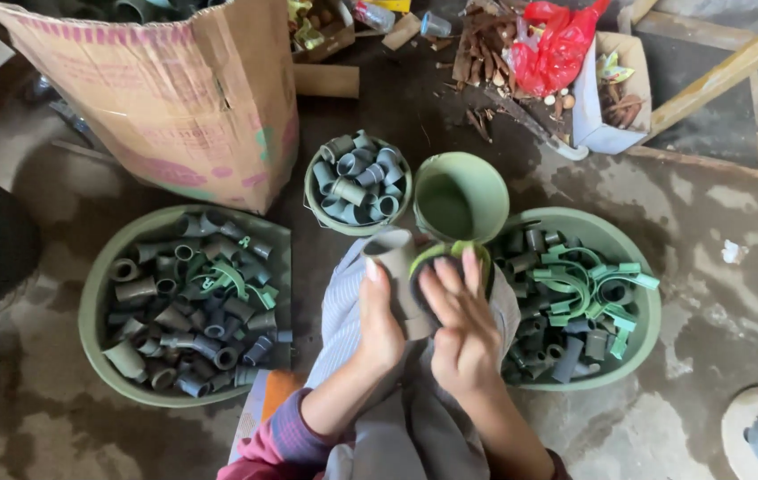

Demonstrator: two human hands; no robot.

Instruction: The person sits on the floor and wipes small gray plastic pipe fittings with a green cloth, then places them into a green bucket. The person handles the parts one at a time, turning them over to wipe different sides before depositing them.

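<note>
My left hand [382, 322] grips a grey plastic pipe fitting [397, 262] held upright over my lap. My right hand [461, 331] presses a green clamp ring [450, 253] around the dark side opening of that fitting, fingers spread over it. Both hands meet in the middle of the view, above a striped cloth [340, 311] on my knees.
A green basin [94, 302] of grey fittings lies at left, a second green basin [641, 333] of fittings and green clamps at right. A small bucket [312, 191] of elbows and an empty green bucket [461, 200] stand behind. A cardboard box [174, 98] sits back left.
</note>
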